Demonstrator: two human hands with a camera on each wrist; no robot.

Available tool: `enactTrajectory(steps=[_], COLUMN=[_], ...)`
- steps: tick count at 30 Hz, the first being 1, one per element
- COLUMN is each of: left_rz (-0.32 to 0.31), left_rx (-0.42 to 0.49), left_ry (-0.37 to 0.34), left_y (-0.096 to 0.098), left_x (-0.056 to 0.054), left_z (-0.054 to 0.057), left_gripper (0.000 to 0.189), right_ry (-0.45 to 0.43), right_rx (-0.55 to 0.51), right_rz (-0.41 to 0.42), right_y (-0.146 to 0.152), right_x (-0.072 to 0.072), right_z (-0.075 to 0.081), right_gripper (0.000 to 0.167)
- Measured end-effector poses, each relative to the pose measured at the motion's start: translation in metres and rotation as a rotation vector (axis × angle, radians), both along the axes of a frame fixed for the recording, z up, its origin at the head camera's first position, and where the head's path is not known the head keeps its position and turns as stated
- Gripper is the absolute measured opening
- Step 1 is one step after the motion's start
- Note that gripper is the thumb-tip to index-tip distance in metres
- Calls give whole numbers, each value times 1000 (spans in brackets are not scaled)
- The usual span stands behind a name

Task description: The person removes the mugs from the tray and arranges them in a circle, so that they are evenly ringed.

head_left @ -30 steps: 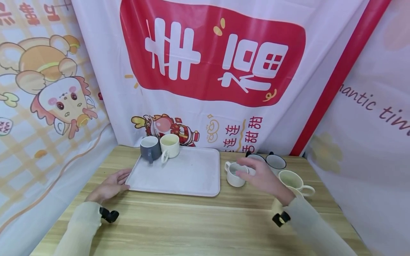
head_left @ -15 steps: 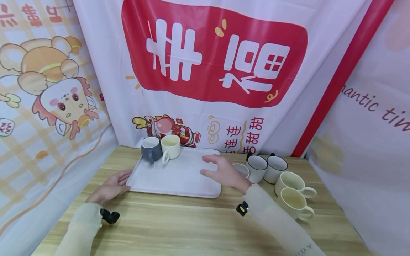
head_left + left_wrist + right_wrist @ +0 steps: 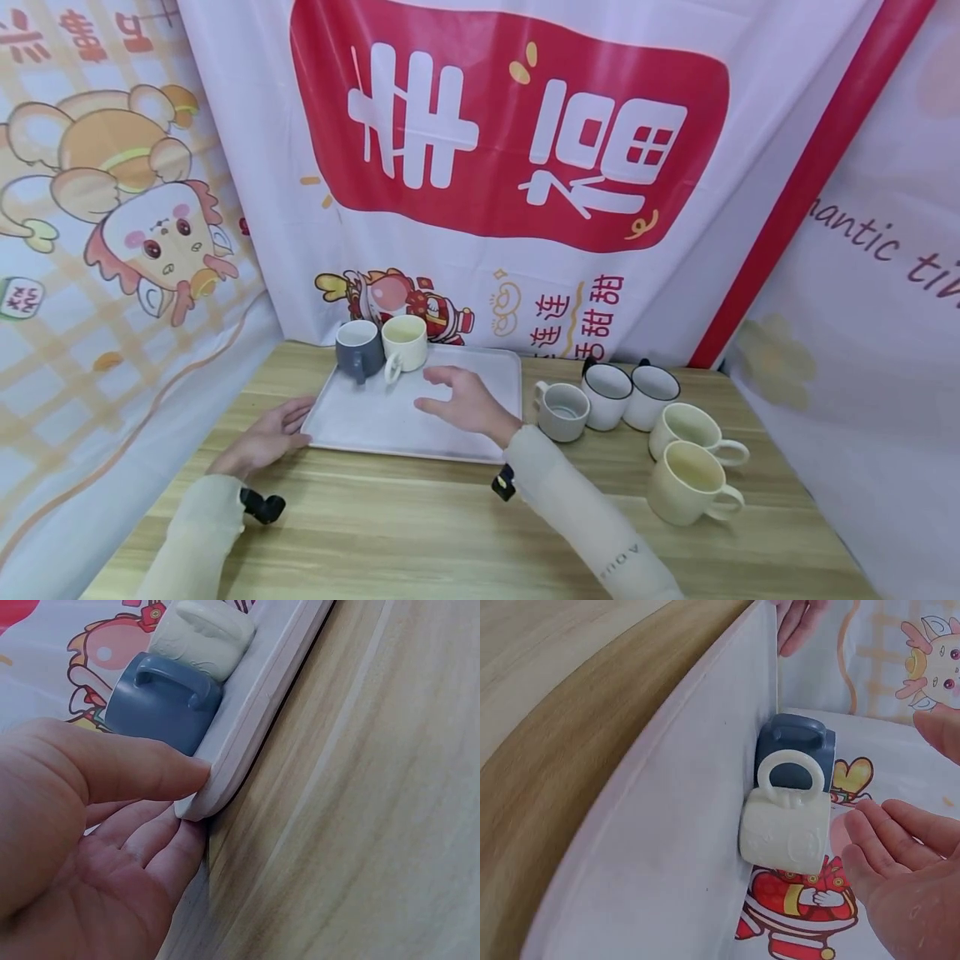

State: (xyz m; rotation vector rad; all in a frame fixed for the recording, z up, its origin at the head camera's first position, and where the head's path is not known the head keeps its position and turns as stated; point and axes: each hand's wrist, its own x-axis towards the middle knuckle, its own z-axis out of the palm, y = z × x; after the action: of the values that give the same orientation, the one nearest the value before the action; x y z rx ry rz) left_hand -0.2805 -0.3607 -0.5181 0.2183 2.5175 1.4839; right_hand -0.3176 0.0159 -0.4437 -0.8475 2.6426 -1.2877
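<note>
A white tray (image 3: 420, 417) lies on the wooden table. My left hand (image 3: 266, 437) holds its front left corner; in the left wrist view the thumb (image 3: 161, 771) lies on the rim and the fingers reach below the corner. On the tray's back left stand a blue-grey mug (image 3: 360, 350) and, right beside it, a cream mug (image 3: 407, 343). My right hand (image 3: 465, 402) hovers over the tray with nothing in it, fingers apart and relaxed. The cream mug (image 3: 786, 832) is nearest to it, not touched.
Right of the tray stand a small grey-white cup (image 3: 562, 412), a black-rimmed white mug (image 3: 607, 398) and another black-rimmed mug (image 3: 651, 398). Further right are a cream mug (image 3: 686, 429) and a pale yellow mug (image 3: 684, 487). A printed curtain (image 3: 450, 250) borders the table's back.
My right hand has moved left from the grey-white cup, across the tray's right edge, towards the mugs on the tray. The left hand stays at the tray's corner.
</note>
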Motion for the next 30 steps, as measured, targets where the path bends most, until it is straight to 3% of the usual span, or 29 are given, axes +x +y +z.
enactTrajectory(steps=[7,15,24,30], left_rz=[3,1,6,7], left_rx=[16,19,38,28], left_ry=[-8,9,8,12], left_y=[2,0,-1,0], left_x=[2,3,3,2], left_z=[3,2,1,0], left_gripper=[76,75,76,75], right_ry=[-85,-221,-388,-408], right_rx=[-126,-281,-505,-539], right_rz=[-58,-107,-61,-48], right_y=[-36,-64,-84,-95], right_x=[-16,-31,-42,-47], right_z=[-25,-44,-58,-62], right_gripper=[59,66,73,70])
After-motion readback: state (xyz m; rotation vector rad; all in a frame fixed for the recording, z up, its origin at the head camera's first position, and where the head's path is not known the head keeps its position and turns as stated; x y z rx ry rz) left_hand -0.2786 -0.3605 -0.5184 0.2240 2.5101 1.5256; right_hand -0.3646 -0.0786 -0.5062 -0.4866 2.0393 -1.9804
